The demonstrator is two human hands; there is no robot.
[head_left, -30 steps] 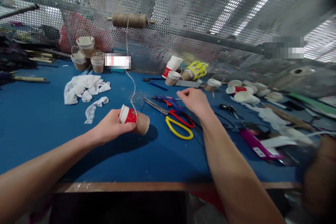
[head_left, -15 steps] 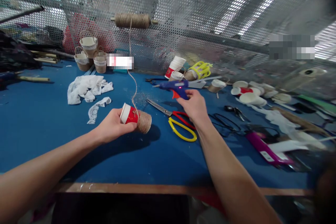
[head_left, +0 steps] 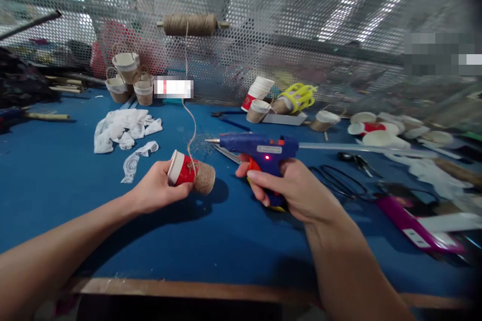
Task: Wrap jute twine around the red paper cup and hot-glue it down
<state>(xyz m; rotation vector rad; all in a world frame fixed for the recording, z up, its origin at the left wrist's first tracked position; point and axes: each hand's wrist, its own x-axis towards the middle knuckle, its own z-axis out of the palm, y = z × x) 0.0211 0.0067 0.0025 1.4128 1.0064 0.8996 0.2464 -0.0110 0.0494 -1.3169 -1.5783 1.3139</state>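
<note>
My left hand (head_left: 160, 188) is closed round a red and white paper cup (head_left: 184, 169), tipped on its side with its white rim to the left. Jute twine (head_left: 204, 178) is wound about the cup's lower part. From there a loose strand (head_left: 195, 128) runs up to a twine spool (head_left: 190, 25). My right hand (head_left: 286, 185) grips a blue hot glue gun (head_left: 259, 145) by its handle, fingers at the orange trigger. The gun's nozzle points left, above and apart from the cup, and a clear glue stick (head_left: 354, 147) sticks out behind. Scissors (head_left: 228, 154) lie partly hidden beneath the gun.
White lace pieces (head_left: 122, 130) lie at the left on the blue table (head_left: 150, 246). Several twine-wrapped little baskets (head_left: 127, 67) are stacked behind them. Stacked paper cups (head_left: 258, 93), pliers (head_left: 226, 118), a black cable (head_left: 337, 180) and a purple object (head_left: 417, 223) occupy the right side.
My right hand has raised the glue gun from the table's back and brought it nearer, now over the scissors. The cup in my left hand has shifted only slightly.
</note>
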